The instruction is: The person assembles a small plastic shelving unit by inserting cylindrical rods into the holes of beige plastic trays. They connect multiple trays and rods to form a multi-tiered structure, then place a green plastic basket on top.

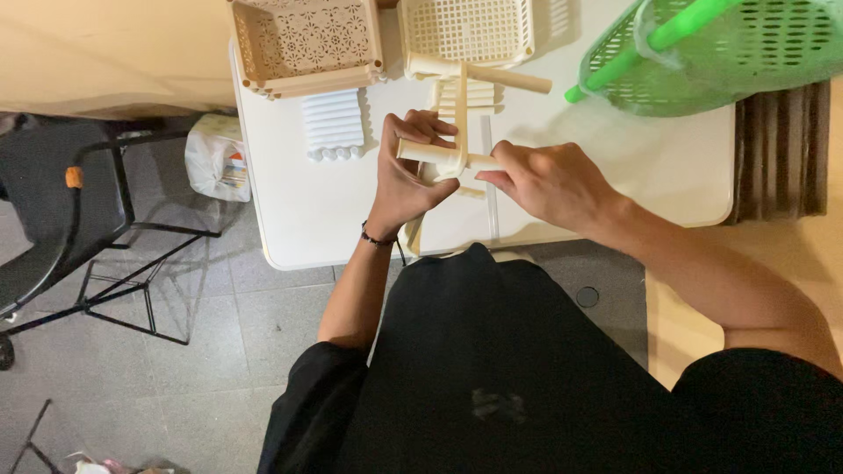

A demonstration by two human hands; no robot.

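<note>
- Your left hand (406,167) was closed around a short cream tube (420,151), holding it above the near part of the white table (316,211).
- Your right hand (549,183) had its fingers pinched together on the other end of that tube, just where it met a flat cream frame piece (460,114) standing upright between your hands.
- Judging by that, you had one tube seated in the frame, and a second cream tube (505,79) already sat crosswise at the frame's far end.
- A lot looked left to do: a row of white tubes (332,125) lay unused on the table, and more cream tubes (479,95) lay behind the frame.
- The beige basket (306,42), the cream basket (467,31) and the green basket (729,53) stood apart at the far edge, none joined to the frame yet.
</note>
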